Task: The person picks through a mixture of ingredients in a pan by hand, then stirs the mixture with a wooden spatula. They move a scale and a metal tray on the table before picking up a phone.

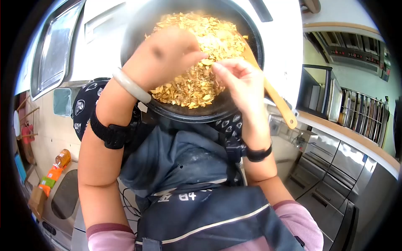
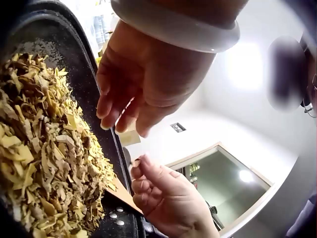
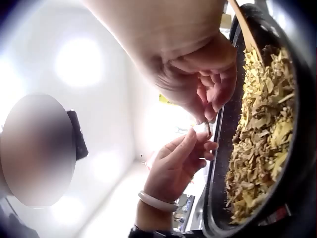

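Note:
Yellow and brown chopped pieces (image 1: pixel 213 37) (image 2: pixel 54 148) (image 3: pixel 262 114) lie heaped in a dark pan (image 1: pixel 255 46) (image 2: pixel 81 37) (image 3: pixel 216 183). Over the heap, my right hand (image 1: pixel 245 83) (image 2: pixel 173 201) (image 3: pixel 203 74) pinches a small brownish piece (image 2: pixel 135 162) (image 3: pixel 209 130) between thumb and fingertips. My left hand (image 1: pixel 167 54) (image 2: pixel 148 74) (image 3: pixel 173 161), below a white bangle, is close by with relaxed, slightly bent fingers and no object visible in it. A wooden spatula (image 1: pixel 276 100) (image 2: pixel 121 193) (image 3: pixel 247 34) rests in the pan, its handle over the rim on the right.
A metal tray (image 1: pixel 56 46) is at the far left of the head view. A dark handle (image 1: pixel 260 9) lies beyond the pan. On the right are a counter edge (image 1: pixel 351 142), a rack of upright items (image 1: pixel 364 113) and steel drawers (image 1: pixel 322 167).

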Demonstrator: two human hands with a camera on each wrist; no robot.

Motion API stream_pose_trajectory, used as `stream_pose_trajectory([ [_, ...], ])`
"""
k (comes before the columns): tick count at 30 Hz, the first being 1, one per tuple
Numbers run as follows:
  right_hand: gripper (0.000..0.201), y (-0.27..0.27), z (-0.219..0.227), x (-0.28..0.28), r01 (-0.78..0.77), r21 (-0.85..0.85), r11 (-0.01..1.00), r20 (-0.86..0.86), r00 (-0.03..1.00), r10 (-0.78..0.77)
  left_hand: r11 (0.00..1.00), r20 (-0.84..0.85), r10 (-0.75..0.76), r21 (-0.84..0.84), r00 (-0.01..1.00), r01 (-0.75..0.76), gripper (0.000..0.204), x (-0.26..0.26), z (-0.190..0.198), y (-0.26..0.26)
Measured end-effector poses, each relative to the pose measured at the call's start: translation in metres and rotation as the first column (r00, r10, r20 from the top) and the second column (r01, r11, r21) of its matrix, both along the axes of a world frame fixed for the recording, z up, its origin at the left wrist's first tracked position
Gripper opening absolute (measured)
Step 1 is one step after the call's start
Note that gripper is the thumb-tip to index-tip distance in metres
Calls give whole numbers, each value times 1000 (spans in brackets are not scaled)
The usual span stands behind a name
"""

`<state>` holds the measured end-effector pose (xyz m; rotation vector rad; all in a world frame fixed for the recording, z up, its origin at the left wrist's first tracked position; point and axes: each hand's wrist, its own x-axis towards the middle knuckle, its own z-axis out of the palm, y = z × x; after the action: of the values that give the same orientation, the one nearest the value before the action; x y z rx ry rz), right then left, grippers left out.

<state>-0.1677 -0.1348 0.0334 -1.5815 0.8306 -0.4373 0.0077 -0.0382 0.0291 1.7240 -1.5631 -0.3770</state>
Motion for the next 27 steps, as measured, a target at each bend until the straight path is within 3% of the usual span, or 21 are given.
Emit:
stream_pose_trajectory([
  [1, 14, -1, 4, -1, 26, 40, 999, 56, 998, -28, 1000, -1, -3, -3, 1000, 3, 18, -4, 0, -2],
  [3, 14, 1, 9, -1, 36, 46, 998, 90, 995, -40, 991, -180, -106, -96, 978, 90, 16, -12, -3, -4],
  [5, 14, 3, 11, 1, 41, 55, 998, 127, 991, -48, 987, -144, -128, -119, 981, 112, 14, -16, -1, -7],
  [8, 14, 4, 12, 2, 101, 21, 995, 142, 984, -102, 990, -241, -136, -54, 961, 127, 13, -18, 7, -6],
  [10, 18, 1, 11, -1, 31, -100, 994, 148, 989, -16, 988, -375, -119, 44, 919, 146, 12, -18, 13, -4],
  [11, 18, 0, 13, -1, 33, -100, 994, 148, 989, -18, 988, -375, -121, 44, 919, 148, 12, -18, 11, -5],
  [13, 17, -2, 19, 1, -17, -116, 993, 24, 1000, 20, 982, -127, -93, -177, 988, 69, 10, -17, 5, -8],
  [14, 17, -4, 19, 0, -17, -116, 993, 23, 1000, 19, 982, -127, -93, -177, 987, 70, 10, -17, 4, -9],
  [16, 15, -12, 18, -1, -103, 224, 969, 147, 987, 71, 952, -39, -121, -288, 992, 105, 8, -17, 4, -10],
  [17, 15, -17, 17, -3, -103, 225, 969, 148, 986, 70, 952, -38, -121, -287, 992, 105, 8, -17, 6, -10],
  [18, 15, -22, 18, -3, -186, 475, 860, 225, 971, 85, 937, -47, -142, -328, 989, 119, 8, -18, 9, -11],
  [19, 17, -24, 20, -3, -270, 680, 682, 301, 950, 77, 920, -56, -164, -369, 985, 132, 8, -19, 11, -11],
  [20, 18, -21, 21, -4, -196, 791, 580, 260, 965, -28, 920, -57, -166, -369, 984, 134, 8, -20, 12, -11],
  [22, 15, -23, 16, -7, -209, 792, 573, 277, 960, -34, 894, 73, -119, -426, 990, 139, 8, -21, 13, -12],
  [24, 13, -20, 14, -5, -224, 794, 564, 295, 955, -36, 934, 2, -123, -338, 992, 116, 7, -20, 9, -12],
  [25, 11, -13, 15, -1, -106, 431, 896, 212, 977, 13, 964, -68, -120, -245, 990, 100, 7, -20, 7, -12],
  [26, 12, -8, 16, 1, -8, -56, 998, 114, 993, 14, 965, -68, -120, -244, 990, 100, 7, -19, 7, -12],
  [27, 12, -8, 19, 1, -9, -55, 998, 114, 993, 15, 986, -254, -125, -139, 959, 92, 8, -17, 11, -11],
])
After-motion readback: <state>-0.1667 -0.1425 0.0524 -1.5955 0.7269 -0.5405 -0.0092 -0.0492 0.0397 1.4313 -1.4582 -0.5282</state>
